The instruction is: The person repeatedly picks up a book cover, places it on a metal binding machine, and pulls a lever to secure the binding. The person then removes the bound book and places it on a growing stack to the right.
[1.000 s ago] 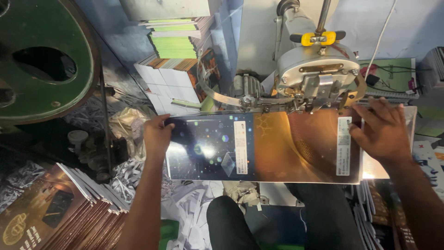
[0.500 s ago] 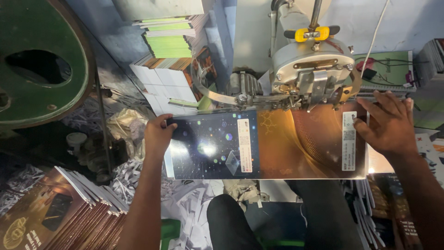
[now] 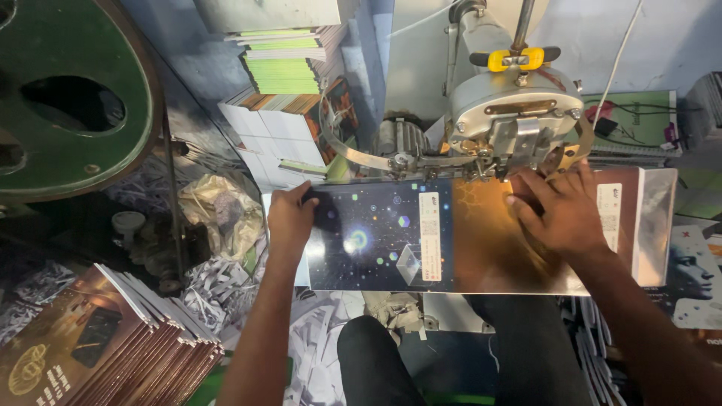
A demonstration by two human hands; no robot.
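Lying open beneath the stitching machine (image 3: 515, 113), the glossy book cover (image 3: 451, 237) shows a narrow white label strip at its centre. Left hand (image 3: 289, 218) pinches its left edge; right hand (image 3: 560, 210) presses flat, hiding part. Matching brown books (image 3: 105, 338) stack lower-left, partly cropped.

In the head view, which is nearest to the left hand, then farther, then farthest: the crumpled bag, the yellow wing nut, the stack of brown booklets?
From the left hand:
1. Crumpled bag, just to its left.
2. Stack of brown booklets, lower left corner.
3. Yellow wing nut, on top of the machine, upper right.
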